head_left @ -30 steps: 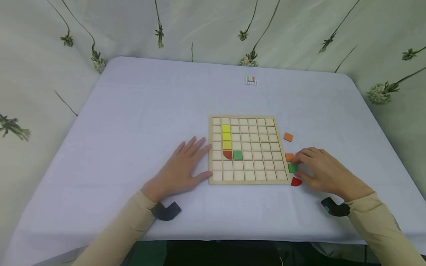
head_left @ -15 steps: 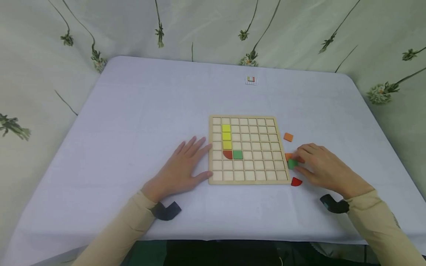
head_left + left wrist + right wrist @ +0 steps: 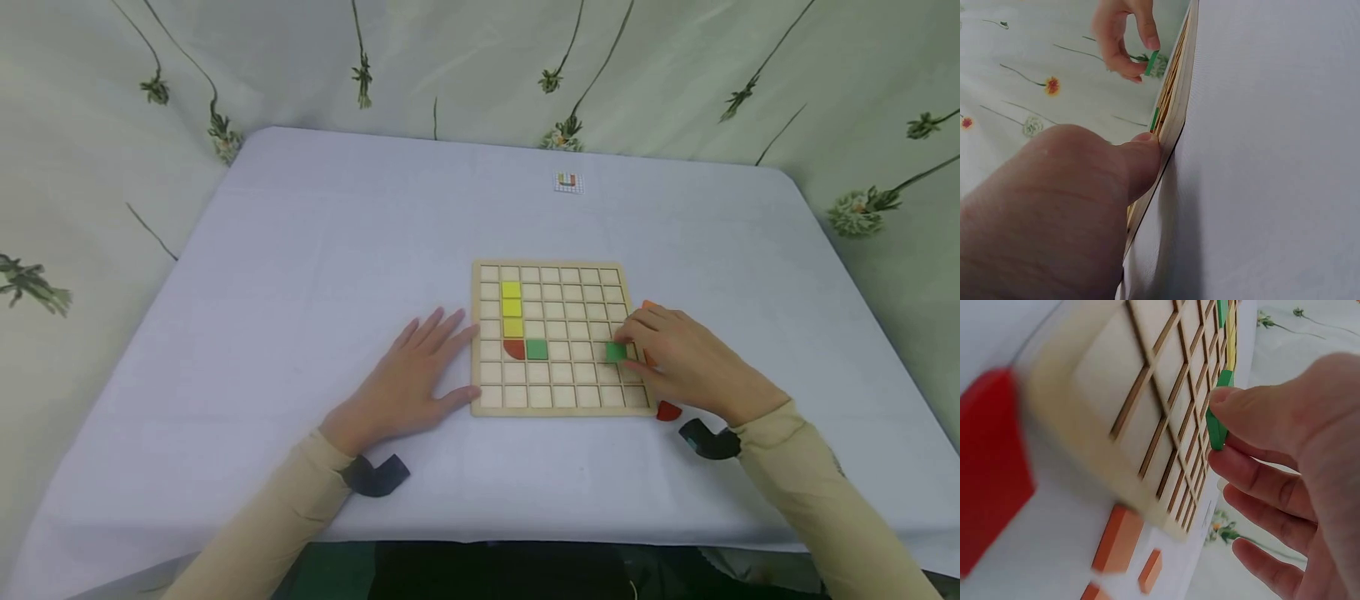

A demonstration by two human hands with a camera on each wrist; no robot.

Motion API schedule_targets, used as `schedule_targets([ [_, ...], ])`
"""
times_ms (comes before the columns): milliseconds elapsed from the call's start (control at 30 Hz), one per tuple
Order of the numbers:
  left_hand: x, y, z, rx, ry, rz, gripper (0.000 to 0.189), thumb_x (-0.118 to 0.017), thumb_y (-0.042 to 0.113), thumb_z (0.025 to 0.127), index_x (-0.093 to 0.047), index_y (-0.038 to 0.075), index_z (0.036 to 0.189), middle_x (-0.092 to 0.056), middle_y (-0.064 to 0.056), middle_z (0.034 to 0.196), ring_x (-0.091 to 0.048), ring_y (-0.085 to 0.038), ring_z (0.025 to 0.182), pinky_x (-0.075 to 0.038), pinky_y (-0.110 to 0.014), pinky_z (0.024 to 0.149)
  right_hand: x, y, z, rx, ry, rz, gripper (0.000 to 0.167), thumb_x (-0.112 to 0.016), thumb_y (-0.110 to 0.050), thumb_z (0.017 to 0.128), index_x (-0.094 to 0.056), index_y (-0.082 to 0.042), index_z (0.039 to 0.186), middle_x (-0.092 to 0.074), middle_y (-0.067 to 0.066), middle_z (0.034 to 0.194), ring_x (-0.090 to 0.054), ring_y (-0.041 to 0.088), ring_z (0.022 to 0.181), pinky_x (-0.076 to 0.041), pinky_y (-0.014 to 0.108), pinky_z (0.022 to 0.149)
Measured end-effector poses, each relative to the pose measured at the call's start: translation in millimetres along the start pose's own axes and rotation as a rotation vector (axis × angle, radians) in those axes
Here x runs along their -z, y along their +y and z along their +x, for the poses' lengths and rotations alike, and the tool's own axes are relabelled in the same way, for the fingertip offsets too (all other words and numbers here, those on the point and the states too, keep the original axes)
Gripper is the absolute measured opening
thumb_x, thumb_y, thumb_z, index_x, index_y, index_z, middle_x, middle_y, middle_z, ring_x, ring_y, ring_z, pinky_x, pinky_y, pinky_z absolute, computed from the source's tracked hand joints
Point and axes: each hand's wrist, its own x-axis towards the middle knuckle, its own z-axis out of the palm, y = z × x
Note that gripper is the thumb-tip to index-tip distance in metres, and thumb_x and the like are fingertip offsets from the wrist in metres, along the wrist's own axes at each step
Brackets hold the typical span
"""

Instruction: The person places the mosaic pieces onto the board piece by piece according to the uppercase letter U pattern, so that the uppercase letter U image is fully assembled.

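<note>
My right hand [image 3: 690, 362] pinches a green square tile [image 3: 615, 352] between thumb and fingertips, above the right side of the wooden grid board [image 3: 566, 412]. In the right wrist view the held tile [image 3: 1218, 419] is tilted and clear of the cells. With fingers spread, my left hand [image 3: 401, 379] lies at the board's left edge, its thumb touching the rim. Set in the grid are several yellow square tiles in a column [image 3: 512, 307], a red quarter-round tile [image 3: 514, 349] below them, and a green square tile [image 3: 536, 349] beside the red one.
Right of the board lie a loose red tile [image 3: 668, 411] and several orange tiles [image 3: 1119, 537], partly hidden by my right hand in the head view. A small printed pattern card [image 3: 567, 182] lies near the far edge of the white-covered table [image 3: 337, 217].
My right hand has lifted the green tile from beside the orange ones and carried it left over the board. The left hand has stayed in place.
</note>
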Motion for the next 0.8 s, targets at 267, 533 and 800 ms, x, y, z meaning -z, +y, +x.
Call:
schedule_targets([
  [267,0.0,0.1,0.2,-0.007,0.002,-0.007,0.080,-0.058,0.058,0.096,-0.031,0.020,0.161,-0.020,-0.004,0.171,-0.009,-0.030,0.161,-0.010,-0.055,0.130,-11.7,-11.4,24.9,0.091,0.020,0.025,0.024,-0.083,-0.014,0.083,-0.069,-0.007,0.101,-0.068,0.003,0.097,-0.062,0.021,0.093,-0.051,0.039,0.089],
  [533,0.3,-0.1,-0.2,-0.009,0.002,-0.007,0.079,-0.057,0.058,0.096,-0.031,0.019,0.161,-0.021,-0.005,0.171,-0.009,-0.030,0.161,-0.010,-0.055,0.130,-17.6,-24.9,43.2,0.098,-0.041,0.008,0.025,-0.081,-0.018,0.086,-0.070,-0.005,0.105,-0.069,0.005,0.101,-0.064,0.026,0.102,-0.051,0.046,0.103],
  [800,-0.3,-0.6,0.1,-0.011,0.001,0.001,0.080,-0.057,0.058,0.096,-0.031,0.020,0.161,-0.021,-0.005,0.171,-0.010,-0.030,0.161,-0.010,-0.055,0.130,-20.9,-28.3,48.1,0.099,-0.049,0.002,0.025,-0.080,-0.017,0.087,-0.071,-0.006,0.107,-0.069,0.005,0.103,-0.064,0.024,0.099,-0.052,0.045,0.100],
])
